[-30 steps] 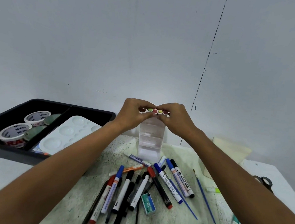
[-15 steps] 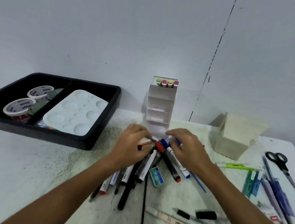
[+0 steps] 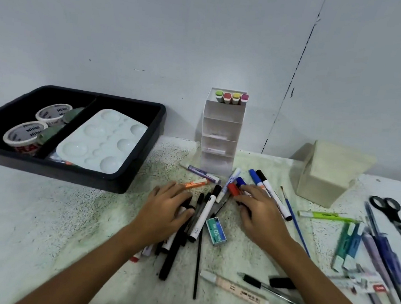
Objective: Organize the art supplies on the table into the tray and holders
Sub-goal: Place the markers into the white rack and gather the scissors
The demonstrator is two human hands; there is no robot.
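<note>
A heap of markers and pens lies on the table in front of a white tiered holder, whose top slot carries several highlighters. My left hand rests on the left of the heap, thumb and fingers curled round black markers. My right hand covers the right side, its fingers curled on a red-capped marker next to a blue cap. A black tray at the left holds a white palette and two tape rolls.
A beige box holder stands right of the white one. Scissors, a green highlighter, a blue paintbrush and more pens lie at the right. A small staples box sits between my hands.
Both hands left the highlighters in the holder's top slot and came down onto the marker heap. My left hand then slid from the orange marker onto the black ones.
</note>
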